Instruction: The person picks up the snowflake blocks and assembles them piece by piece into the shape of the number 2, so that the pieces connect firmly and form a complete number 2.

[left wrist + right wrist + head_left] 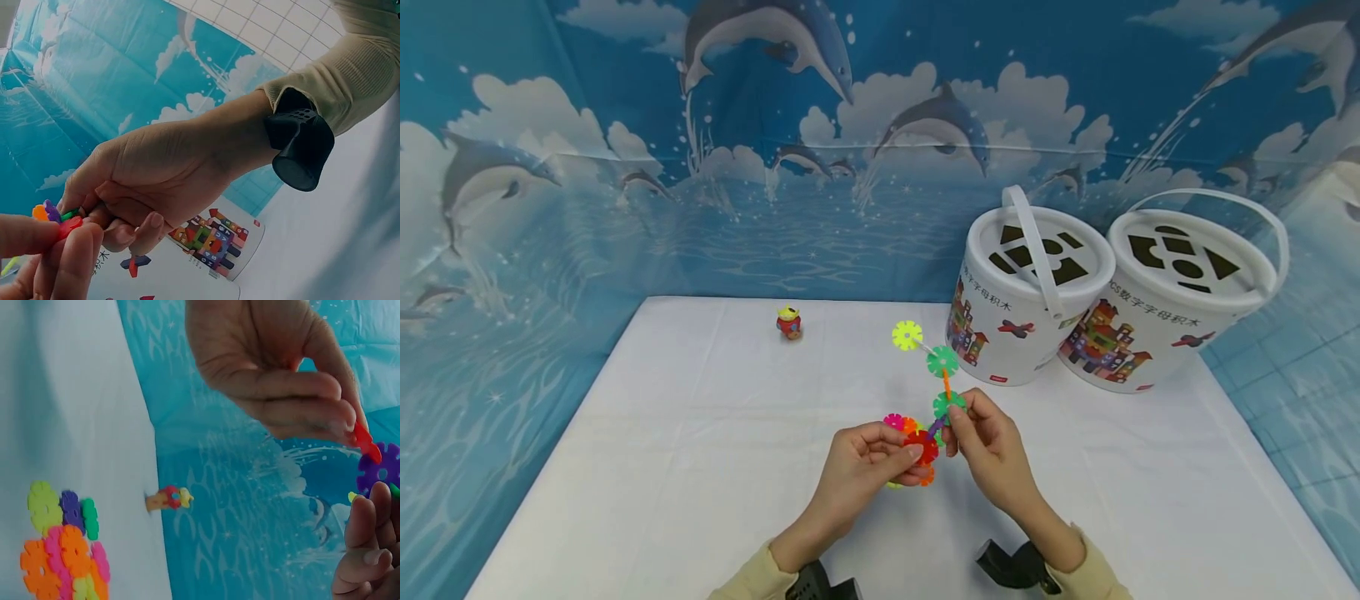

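Your left hand (pixel 867 460) pinches a red, notched, round plastic disc (pixel 928 442); your right hand (pixel 991 446) pinches a green one. A purple disc (pixel 936 427) sits between them. Outward, the chain continues to a yellow disc (pixel 907 335). Loose coloured discs (pixel 75 550) lie on the white-covered table (pixel 700 433).

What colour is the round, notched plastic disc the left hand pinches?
Red; this round, notched plastic disc shows best in the head view.
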The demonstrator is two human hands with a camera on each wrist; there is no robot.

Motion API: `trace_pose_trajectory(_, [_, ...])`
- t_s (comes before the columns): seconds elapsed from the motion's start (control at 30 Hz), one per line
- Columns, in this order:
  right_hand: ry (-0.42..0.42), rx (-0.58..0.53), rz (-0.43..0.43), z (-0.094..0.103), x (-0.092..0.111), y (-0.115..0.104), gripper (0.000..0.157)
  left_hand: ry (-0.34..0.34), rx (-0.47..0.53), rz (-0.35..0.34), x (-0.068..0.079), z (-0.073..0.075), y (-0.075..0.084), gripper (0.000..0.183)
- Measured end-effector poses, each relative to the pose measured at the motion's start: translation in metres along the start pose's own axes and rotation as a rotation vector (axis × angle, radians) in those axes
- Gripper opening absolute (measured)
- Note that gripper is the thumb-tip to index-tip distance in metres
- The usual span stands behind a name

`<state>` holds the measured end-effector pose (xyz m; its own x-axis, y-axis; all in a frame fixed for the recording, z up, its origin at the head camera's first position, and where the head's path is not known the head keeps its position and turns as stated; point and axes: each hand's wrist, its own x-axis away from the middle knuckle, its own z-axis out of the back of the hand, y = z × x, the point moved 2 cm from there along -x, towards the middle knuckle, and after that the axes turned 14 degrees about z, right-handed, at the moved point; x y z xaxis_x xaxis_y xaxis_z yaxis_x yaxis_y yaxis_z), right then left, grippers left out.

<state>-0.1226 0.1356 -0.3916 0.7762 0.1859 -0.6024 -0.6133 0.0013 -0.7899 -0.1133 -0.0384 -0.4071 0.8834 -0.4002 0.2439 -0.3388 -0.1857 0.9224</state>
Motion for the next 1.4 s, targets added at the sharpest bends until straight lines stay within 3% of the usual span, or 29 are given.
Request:
trace_pose_trajectory(0.13, [-0.027, 0.062, 0.037, -0.002, 0.001, -0.002, 0.013, -0.002, -0.005, -0.037, 0.002, 0.000, 0.002, 0.021])
trace_pose_trajectory(0.57, [-0.003, -0.023, 0.029, -0.007, 0.001, -0.005, 0.013, 0.009, 0.016, -0.145, 0.006, -0.003, 0.001, 0.020])
trace_pose_trajectory(0.93, [-0.006, 0.000, 0.043, -0.003, 0.000, -0.005, 0.014, -0.015, -0.013, -0.144, 0.005, -0.004, 0.004, 0.021])
trace_pose_trajectory(1.13, [0.010, -0.025, -0.012, -0.003, -0.001, -0.004, 0.015, -0.021, -0.026, -0.126, 0.005, -0.003, 0.004, 0.021])
trace_pose_trajectory(1.27, [0.028, -0.101, -0.091, -0.001, -0.002, -0.005, 0.021, -0.061, -0.053, -0.135, 0.006, -0.004, 0.004, 0.020])
trace_pose_trajectory(1.4, [0.039, -0.341, -0.170, 0.003, -0.003, -0.004, 0.024, -0.140, -0.088, -0.182, 0.008, -0.004, 0.005, 0.018])
